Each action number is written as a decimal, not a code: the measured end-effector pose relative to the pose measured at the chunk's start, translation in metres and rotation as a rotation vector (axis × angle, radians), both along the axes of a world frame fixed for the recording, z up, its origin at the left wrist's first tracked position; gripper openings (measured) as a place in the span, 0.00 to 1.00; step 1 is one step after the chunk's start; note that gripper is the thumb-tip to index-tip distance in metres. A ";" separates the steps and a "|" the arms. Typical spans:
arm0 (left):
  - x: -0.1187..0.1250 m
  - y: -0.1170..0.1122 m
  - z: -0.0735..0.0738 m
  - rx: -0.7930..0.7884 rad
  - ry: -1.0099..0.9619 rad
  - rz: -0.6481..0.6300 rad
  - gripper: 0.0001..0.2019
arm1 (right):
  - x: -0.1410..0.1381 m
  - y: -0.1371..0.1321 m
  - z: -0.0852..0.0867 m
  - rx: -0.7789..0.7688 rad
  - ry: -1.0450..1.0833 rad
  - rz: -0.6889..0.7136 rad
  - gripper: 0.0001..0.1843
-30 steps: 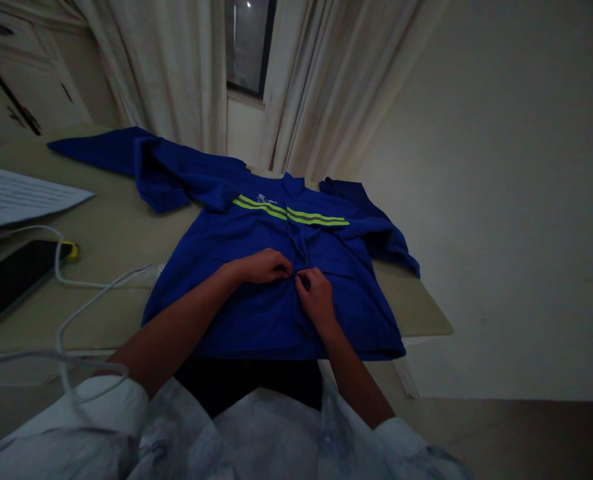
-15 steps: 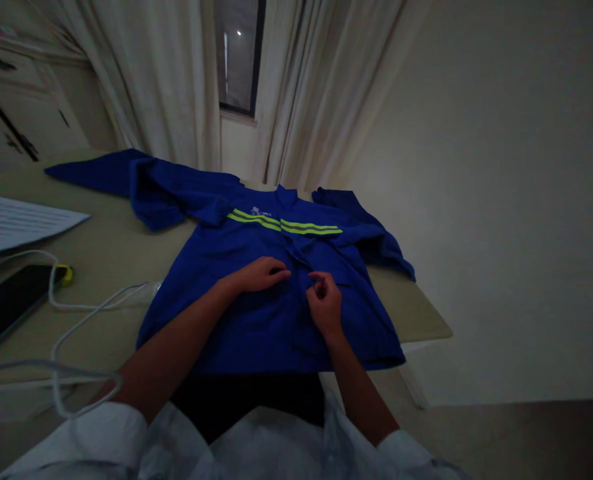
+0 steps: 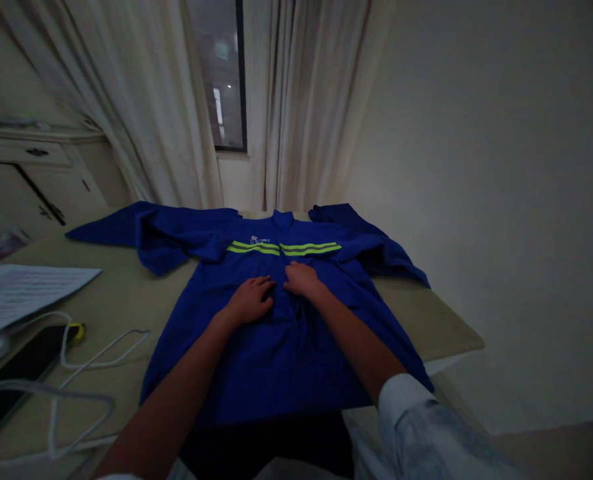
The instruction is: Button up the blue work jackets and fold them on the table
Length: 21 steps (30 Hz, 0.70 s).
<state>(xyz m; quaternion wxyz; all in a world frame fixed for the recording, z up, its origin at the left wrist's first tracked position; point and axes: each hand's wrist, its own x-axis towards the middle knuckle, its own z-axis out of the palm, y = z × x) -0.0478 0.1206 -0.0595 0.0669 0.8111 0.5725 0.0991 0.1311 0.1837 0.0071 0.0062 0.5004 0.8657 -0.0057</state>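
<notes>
A blue work jacket (image 3: 246,380) lies front side up, its collar away from me and its sleeves out to both sides. Yellow-green and grey reflective stripes (image 3: 310,249) cross the chest, below a small white logo on the left. My left hand (image 3: 251,299) rests on the jacket front, left of the centre opening, with its fingers stretched out. Just below the stripes, my right hand (image 3: 301,279) has its fingers curled together on the front edge at the centre. Its fingertips are partly hidden. Beneath that hand the cloth is creased.
On the left of the table (image 3: 121,300) are a printed sheet (image 3: 31,293), a black phone (image 3: 26,367) and a looping white cable (image 3: 109,353). Curtains (image 3: 161,120) hang behind, around a narrow window. A pale wall (image 3: 486,200) rises at the right.
My right hand has moved up the jacket's centre to just below the stripes. My left hand has shifted slightly and flattened onto the cloth. The camera view has tilted upward.
</notes>
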 end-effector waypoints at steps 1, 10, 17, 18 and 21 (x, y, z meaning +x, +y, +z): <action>-0.001 -0.001 0.004 -0.009 0.015 -0.009 0.30 | 0.001 0.009 -0.005 -0.020 -0.006 -0.030 0.15; 0.029 0.039 0.053 -0.124 0.235 0.137 0.17 | 0.018 0.027 -0.046 0.081 0.232 -0.077 0.14; 0.048 0.069 0.010 0.227 -0.072 0.251 0.13 | 0.020 0.043 -0.055 0.064 0.428 -0.162 0.14; 0.046 0.069 0.004 0.245 -0.119 0.224 0.13 | 0.021 0.045 -0.055 0.068 0.456 -0.168 0.14; 0.040 0.070 -0.004 0.244 -0.203 0.180 0.13 | 0.021 0.046 -0.054 0.074 0.487 -0.175 0.16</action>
